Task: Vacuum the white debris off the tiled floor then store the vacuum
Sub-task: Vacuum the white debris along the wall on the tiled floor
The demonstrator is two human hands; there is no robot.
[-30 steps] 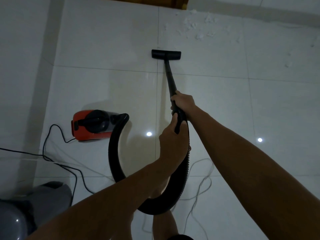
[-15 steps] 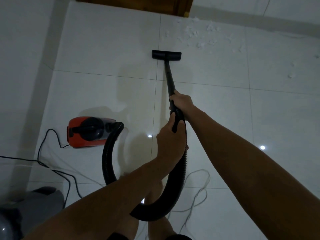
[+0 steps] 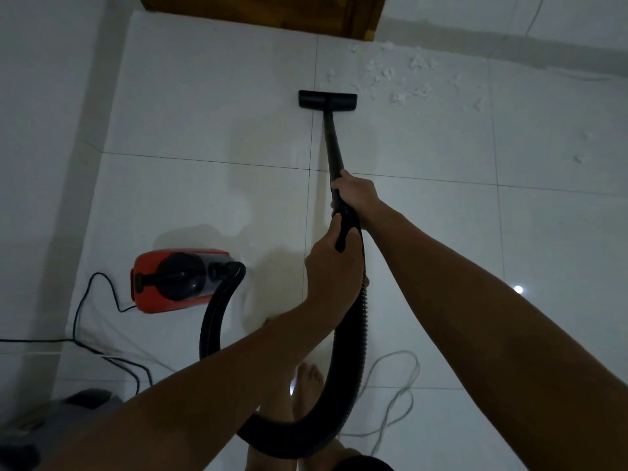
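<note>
White debris [image 3: 401, 76] lies scattered on the tiled floor [image 3: 190, 96] at the far right, close to the wall. The black floor nozzle [image 3: 328, 99] rests flat just left of and below it. A black wand [image 3: 332, 141] runs back from the nozzle to my hands. My right hand [image 3: 356, 193] grips the wand higher up; my left hand [image 3: 333, 266] grips the handle end where the ribbed hose [image 3: 350, 368] begins. The hose loops down and round to the red canister vacuum [image 3: 176, 280] on the left.
A black power cord [image 3: 85, 314] trails left from the canister. A pale cable [image 3: 397, 396] lies looped on the floor at lower right. A wooden door frame [image 3: 272, 11] is at the top, a grey object [image 3: 68, 423] at lower left, my bare feet [image 3: 307, 385] beneath the hose.
The view has shifted forward, so the door frame, debris and canister appear lower in the frame. The nozzle sits slightly nearer the debris. Both hands keep the same grip.
</note>
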